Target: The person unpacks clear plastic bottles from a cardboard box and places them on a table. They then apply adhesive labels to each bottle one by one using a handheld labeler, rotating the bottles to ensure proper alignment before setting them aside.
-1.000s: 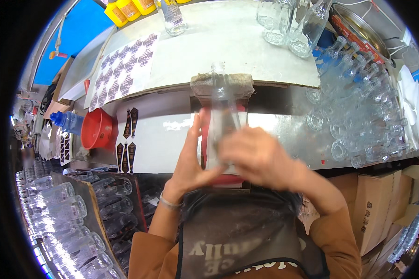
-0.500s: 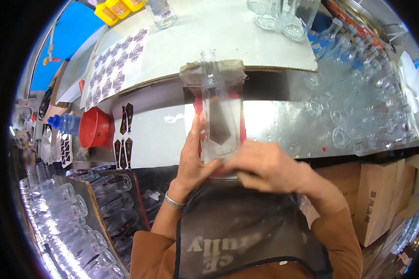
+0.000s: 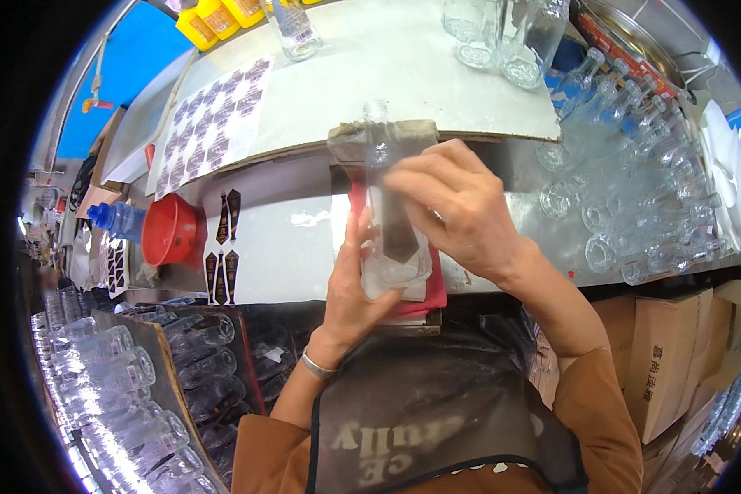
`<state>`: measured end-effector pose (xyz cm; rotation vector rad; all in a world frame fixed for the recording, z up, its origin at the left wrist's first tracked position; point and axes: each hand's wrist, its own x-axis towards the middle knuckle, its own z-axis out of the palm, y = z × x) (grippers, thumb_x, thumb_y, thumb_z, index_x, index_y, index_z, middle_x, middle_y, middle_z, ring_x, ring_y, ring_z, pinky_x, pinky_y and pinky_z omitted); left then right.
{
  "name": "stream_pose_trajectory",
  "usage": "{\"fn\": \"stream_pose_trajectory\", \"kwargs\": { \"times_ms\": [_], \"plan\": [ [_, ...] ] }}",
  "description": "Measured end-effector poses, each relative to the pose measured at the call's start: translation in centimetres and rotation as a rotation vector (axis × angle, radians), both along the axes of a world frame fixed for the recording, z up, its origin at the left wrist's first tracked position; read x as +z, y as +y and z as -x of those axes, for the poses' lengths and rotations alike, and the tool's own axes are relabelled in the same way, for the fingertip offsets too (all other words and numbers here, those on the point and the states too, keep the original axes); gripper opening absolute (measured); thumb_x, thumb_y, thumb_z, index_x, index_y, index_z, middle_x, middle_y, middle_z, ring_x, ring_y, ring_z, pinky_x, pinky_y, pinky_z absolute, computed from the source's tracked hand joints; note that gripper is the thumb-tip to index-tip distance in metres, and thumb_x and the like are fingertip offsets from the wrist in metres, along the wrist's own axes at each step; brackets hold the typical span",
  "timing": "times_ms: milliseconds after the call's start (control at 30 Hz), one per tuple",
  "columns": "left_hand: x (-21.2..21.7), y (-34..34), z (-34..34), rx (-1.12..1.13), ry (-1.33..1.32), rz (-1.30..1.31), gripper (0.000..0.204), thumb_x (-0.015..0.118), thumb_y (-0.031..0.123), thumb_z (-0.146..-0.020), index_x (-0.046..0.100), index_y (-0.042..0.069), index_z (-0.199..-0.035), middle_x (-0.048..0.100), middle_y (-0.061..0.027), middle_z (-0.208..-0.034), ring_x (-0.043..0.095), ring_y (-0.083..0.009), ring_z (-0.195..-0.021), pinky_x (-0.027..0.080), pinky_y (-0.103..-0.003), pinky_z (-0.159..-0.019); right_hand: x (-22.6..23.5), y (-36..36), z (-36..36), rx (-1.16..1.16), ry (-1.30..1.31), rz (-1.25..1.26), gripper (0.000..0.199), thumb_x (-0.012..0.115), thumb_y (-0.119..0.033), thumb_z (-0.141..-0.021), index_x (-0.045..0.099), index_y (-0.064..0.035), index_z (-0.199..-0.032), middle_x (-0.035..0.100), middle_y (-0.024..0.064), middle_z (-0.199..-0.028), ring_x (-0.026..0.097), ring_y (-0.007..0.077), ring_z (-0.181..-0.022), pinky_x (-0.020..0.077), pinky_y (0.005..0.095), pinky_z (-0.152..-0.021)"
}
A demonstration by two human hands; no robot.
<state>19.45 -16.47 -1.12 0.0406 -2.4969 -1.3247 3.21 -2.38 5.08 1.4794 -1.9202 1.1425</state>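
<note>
A clear glass bottle [image 3: 420,267] lies in front of me, its neck [image 3: 376,115] pointing away over a cloth-wrapped rest [image 3: 347,142]. A dark tie-shaped label [image 3: 400,239] shows on its upper face. My left hand [image 3: 350,284] grips the bottle's left side near the base, thumb at the bottom end. Over the bottle's shoulder, by the label's far end, is my right hand [image 3: 461,202], its fingers curled and pressed together. Whatever those fingertips hold, if anything, is blurred. Red cloth [image 3: 435,292] sits beneath the bottle.
Tie-shaped labels [image 3: 224,276] lie on a white sheet at left, beside a red bucket [image 3: 173,230]. A label sheet [image 3: 214,123] is on the raised white board [image 3: 337,62]. Many glass bottles [image 3: 634,181] stand at right; more fill crates [image 3: 123,370] at lower left. Cardboard boxes [image 3: 675,354] stand lower right.
My right hand has moved from the bottle's base end, away from me, up to its shoulder. My left hand stays at the bottle's side. The red cloth's near end now shows.
</note>
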Motion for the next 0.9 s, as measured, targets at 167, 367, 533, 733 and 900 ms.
{"fn": "stream_pose_trajectory", "kwargs": {
  "times_ms": [167,367,533,733,900],
  "plan": [
    [-0.1,0.1,-0.1,-0.012,0.013,0.025,0.115,0.08,0.001,-0.071,0.005,0.001,-0.159,0.04,-0.0233,-0.153,0.047,-0.0323,-0.137,0.042,-0.04,-0.109,0.9,1.0,-4.6,0.283,-0.132,-0.281,0.023,0.07,-0.005,-0.07,0.063,-0.0075,-0.092,0.06,0.0078,-0.079,0.062,0.0262,-0.077,0.0541,0.0389,-0.066],
    [1.9,-0.6,0.6,-0.043,-0.072,-0.137,0.109,0.079,0.005,-0.073,0.013,0.002,-0.159,0.039,-0.0222,-0.154,0.047,-0.0337,-0.137,0.04,-0.042,-0.11,0.7,-0.8,5.6,-0.206,-0.421,0.076,0.026,0.06,-0.01,-0.091,0.067,-0.0009,-0.113,0.07,0.0133,-0.095,0.067,0.0233,-0.087,0.0531,0.034,-0.077],
    [3.4,-3.4,7.0,0.162,-0.373,-0.584,0.052,0.059,0.039,-0.1,0.055,-0.005,-0.127,0.067,-0.015,-0.115,0.063,-0.0165,-0.105,0.049,-0.027,-0.086,-1.8,2.3,2.7,-0.061,-0.985,0.145,0.026,0.052,-0.01,-0.097,0.068,-0.0008,-0.115,0.068,0.0023,-0.1,0.06,0.0089,-0.09,0.0478,0.0247,-0.083],
    [0.5,-3.7,10.6,0.17,-0.378,-0.389,0.05,0.053,0.047,-0.102,0.061,-0.001,-0.093,0.07,-0.0107,-0.084,0.066,-0.0132,-0.077,0.051,-0.024,-0.068,-3.4,4.0,0.8,0.027,-1.335,0.19,0.027,0.051,-0.019,-0.101,0.069,-0.0004,-0.109,0.067,0.0003,-0.09,0.059,0.0064,-0.083,0.0467,0.0225,-0.08],
    [1.2,-2.3,11.0,0.182,-0.338,-0.516,0.051,0.049,0.049,-0.103,0.062,0.0,-0.098,0.07,-0.0107,-0.089,0.067,-0.0136,-0.078,0.055,-0.024,-0.071,-5.1,2.4,1.8,-0.017,-1.216,-0.026,0.036,0.053,-0.029,-0.102,0.07,0.002,-0.103,0.067,0.0037,-0.081,0.059,0.0073,-0.082,0.0472,0.0252,-0.078]
  ]
}}
